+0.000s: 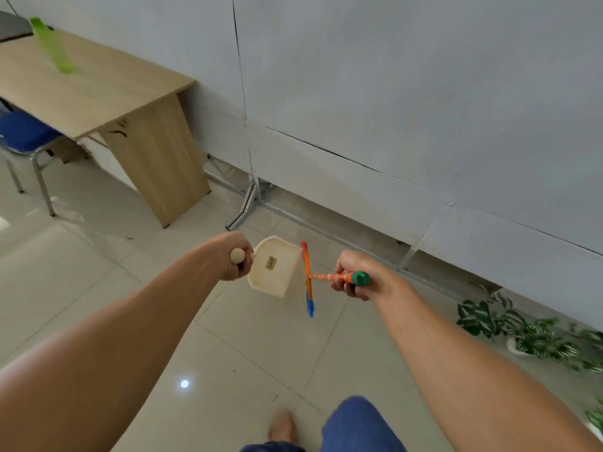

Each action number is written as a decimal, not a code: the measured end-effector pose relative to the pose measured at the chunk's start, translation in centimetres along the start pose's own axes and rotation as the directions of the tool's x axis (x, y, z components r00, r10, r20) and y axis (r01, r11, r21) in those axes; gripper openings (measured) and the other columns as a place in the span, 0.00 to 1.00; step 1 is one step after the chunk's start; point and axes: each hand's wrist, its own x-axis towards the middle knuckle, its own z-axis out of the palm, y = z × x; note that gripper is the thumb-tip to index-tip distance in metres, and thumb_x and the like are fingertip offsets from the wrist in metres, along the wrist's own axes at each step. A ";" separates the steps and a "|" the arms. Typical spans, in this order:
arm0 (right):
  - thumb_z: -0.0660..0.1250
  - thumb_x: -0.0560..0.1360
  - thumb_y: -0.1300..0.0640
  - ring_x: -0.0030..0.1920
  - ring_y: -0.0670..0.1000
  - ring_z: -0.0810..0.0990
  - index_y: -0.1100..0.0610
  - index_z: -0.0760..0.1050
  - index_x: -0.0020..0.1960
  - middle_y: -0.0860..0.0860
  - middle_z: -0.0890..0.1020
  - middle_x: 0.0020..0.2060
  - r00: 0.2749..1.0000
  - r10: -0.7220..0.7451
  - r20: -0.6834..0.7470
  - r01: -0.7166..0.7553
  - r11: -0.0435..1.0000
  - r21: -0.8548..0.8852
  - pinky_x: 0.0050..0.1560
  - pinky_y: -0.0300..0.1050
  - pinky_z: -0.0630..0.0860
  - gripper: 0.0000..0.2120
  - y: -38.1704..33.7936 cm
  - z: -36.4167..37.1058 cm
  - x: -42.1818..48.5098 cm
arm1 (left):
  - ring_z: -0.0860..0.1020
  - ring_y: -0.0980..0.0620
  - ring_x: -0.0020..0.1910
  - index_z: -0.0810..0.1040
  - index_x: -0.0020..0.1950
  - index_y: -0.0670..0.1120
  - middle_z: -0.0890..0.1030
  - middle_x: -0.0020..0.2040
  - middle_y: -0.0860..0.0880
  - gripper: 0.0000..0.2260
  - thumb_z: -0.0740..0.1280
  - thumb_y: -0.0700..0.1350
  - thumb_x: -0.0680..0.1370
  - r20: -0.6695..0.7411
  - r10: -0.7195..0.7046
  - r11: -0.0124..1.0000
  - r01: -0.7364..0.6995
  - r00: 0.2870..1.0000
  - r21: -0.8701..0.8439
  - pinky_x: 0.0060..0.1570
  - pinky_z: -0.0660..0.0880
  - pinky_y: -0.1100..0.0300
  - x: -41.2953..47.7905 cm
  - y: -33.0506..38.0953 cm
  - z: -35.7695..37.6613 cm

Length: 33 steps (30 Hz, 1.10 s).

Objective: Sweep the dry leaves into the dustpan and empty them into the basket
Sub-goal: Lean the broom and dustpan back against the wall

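Left hand (pixel 236 261) clenches dustpan (pixel 275 272) handle; right hand (pixel 350 278) clenches broom (pixel 306 269) beside dustpan. Likely carrying; next, locate leaves.

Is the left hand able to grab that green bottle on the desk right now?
Probably not. The left hand grips the dustpan handle, and the bottle stands far off on the desk, seemingly beyond the arm's stretch. The person would likely have to let go and step closer.
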 end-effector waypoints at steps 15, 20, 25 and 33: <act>0.53 0.78 0.66 0.21 0.51 0.80 0.66 0.70 0.51 0.65 0.78 0.37 0.961 -0.014 0.275 -0.051 0.973 0.226 0.18 0.37 0.76 0.09 -22.8 -2.2 16.7 | 0.70 0.54 0.20 0.71 0.51 0.39 0.71 0.36 0.44 0.04 0.61 0.32 0.79 -0.001 -0.111 0.984 0.110 0.994 0.139 0.17 0.70 0.68 17.1 23.5 5.2; 0.56 0.80 0.59 0.28 0.54 0.81 0.64 0.72 0.51 0.64 0.83 0.33 0.955 -0.147 0.256 0.055 0.940 0.336 0.21 0.41 0.78 0.09 -29.9 -2.2 19.8 | 0.72 0.52 0.29 0.71 0.47 0.39 0.72 0.37 0.43 0.05 0.62 0.31 0.79 -0.026 -0.084 0.956 0.088 0.996 0.280 0.20 0.73 0.68 21.5 31.9 6.8; 0.53 0.81 0.53 0.44 0.62 0.85 0.62 0.70 0.64 0.65 0.83 0.51 0.916 -0.299 0.266 0.105 0.821 0.561 0.30 0.47 0.80 0.18 -33.6 -1.0 23.1 | 0.80 0.46 0.40 0.72 0.57 0.37 0.74 0.59 0.38 0.09 0.62 0.29 0.78 -0.002 -0.053 0.860 0.046 0.999 0.508 0.23 0.79 0.61 24.0 38.3 8.4; 0.60 0.78 0.53 0.34 0.48 0.83 0.46 0.72 0.49 0.49 0.83 0.38 0.795 -0.595 -0.117 0.547 0.787 -0.283 0.36 0.52 0.83 0.03 -37.7 2.1 27.7 | 0.80 0.37 0.64 0.72 0.71 0.32 0.73 0.59 0.36 0.18 0.63 0.30 0.80 0.022 -0.006 0.642 -0.012 1.000 0.766 0.34 0.82 0.48 27.7 44.5 13.2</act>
